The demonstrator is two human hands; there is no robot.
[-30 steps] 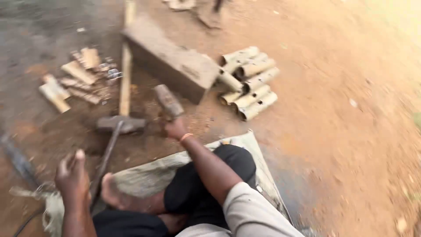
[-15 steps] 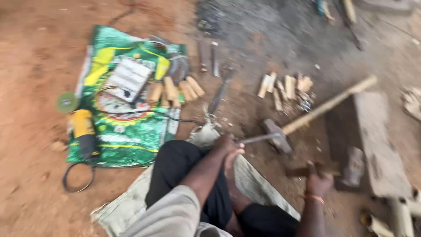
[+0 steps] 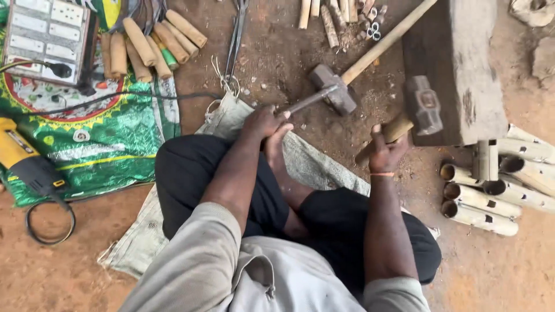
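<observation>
While I watch: left hand (image 3: 263, 122) clamped on thin metal rod (image 3: 306, 101) over the dirt | right hand (image 3: 386, 151) gripping raised hammer (image 3: 424, 107) | risk: off-line blow strikes left fingers, beside bare foot (image 3: 276, 147).

Bare ground (image 3: 289, 52) lies open directly ahead of the left hand (image 3: 263, 122), bounded on the left by long metal tongs (image 3: 236, 40) and on the right by a sledgehammer (image 3: 338, 92) whose wooden handle runs up and to the right. The right hand (image 3: 384, 151) has little side room: the wooden block (image 3: 457, 69) stands just to its right, and a stack of bamboo tubes (image 3: 491, 185) closes the ground below the block. Ahead, split bamboo pieces (image 3: 338, 14) litter the soil. To the far left, wooden tool handles (image 3: 144, 43), a power strip (image 3: 46, 37), its cable and an angle grinder (image 3: 26, 162) occupy the green sack (image 3: 110, 144). Open earth (image 3: 509, 271) remains at lower right.
</observation>
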